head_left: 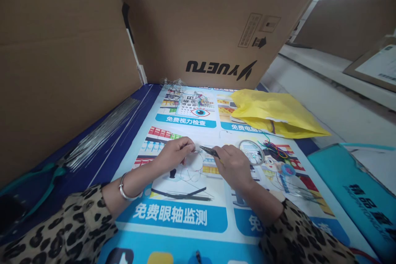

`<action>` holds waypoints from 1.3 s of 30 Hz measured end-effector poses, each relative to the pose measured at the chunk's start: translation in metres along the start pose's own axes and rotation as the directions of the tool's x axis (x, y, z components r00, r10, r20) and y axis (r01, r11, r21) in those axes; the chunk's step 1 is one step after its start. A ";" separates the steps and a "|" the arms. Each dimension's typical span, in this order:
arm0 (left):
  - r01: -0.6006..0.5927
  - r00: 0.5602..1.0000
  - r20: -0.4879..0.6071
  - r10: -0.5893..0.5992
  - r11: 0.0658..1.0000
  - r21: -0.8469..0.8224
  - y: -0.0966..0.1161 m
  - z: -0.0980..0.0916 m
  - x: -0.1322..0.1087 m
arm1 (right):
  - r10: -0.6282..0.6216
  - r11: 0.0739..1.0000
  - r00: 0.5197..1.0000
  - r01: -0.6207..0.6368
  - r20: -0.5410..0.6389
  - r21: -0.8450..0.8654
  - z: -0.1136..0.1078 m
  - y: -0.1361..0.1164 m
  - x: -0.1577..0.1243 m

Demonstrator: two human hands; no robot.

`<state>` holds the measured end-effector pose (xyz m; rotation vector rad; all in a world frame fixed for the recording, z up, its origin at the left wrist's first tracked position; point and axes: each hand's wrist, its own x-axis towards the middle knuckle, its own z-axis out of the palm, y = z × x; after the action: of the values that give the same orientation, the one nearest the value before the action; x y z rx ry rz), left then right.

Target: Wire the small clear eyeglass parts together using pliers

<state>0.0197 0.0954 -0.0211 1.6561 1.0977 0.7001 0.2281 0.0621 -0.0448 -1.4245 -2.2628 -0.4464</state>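
Note:
My left hand (176, 152) is closed in a pinch on a thin wire (197, 151), whose fine strands loop down below the fingers. My right hand (233, 167) is wrapped round a pair of pliers (208, 150). Its dark jaws point left toward the wire, close to my left fingertips; I cannot tell whether they touch it. Just right of my right hand lies a pale ring (262, 154) with small clear pieces inside. Beyond it is a bunch of coloured cords (278, 148).
Cardboard panels (216, 20) stand behind and at left. Straight wires (102, 132) and teal-handled cutters (46, 169) lie left. Tangled wire (198, 99) lies at the back. A yellow bag (275, 109), a small blue round item (288, 169) and a teal box (349, 185) are right.

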 end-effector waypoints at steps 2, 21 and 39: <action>0.005 1.000 -0.006 -0.005 1.000 0.001 0.000 0.000 0.001 | -0.005 1.000 1.000 0.005 0.003 -0.012 -0.001 0.000 0.000; 0.022 0.999 0.025 -0.023 0.999 0.038 0.000 0.000 0.001 | 0.044 0.995 0.999 -0.046 0.020 0.094 0.003 0.004 -0.003; -0.024 0.992 0.126 0.021 1.000 0.017 -0.001 -0.001 0.002 | 0.277 0.905 0.920 -0.346 0.276 0.248 0.002 0.006 0.003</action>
<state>0.0191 0.0979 -0.0218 1.7071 0.9998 0.5930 0.2322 0.0678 -0.0450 -1.7102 -2.1002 0.1647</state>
